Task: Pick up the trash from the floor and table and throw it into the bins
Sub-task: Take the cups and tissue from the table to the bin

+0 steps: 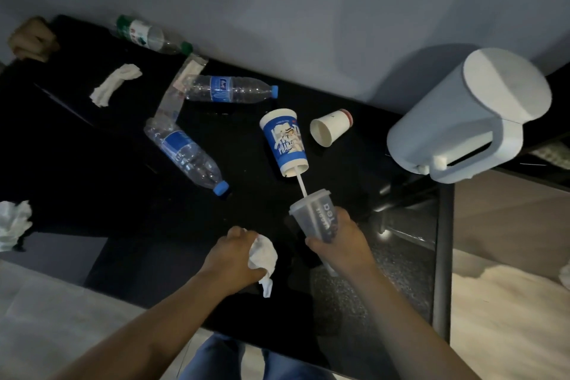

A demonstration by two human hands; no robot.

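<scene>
Right grip [342, 237]: fingers wrapped round translucent lidded plastic cup with straw [310, 219], held tilted over black desk [123, 194]. Left grip [231, 256]: closed on crumpled white tissue [263, 251] near desk front edge. Step: pickup. Next, judged: carry both to bins; none seen here.

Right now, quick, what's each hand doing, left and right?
Left hand: closed, gripping a tissue.
Right hand: closed, holding a cup.
</scene>
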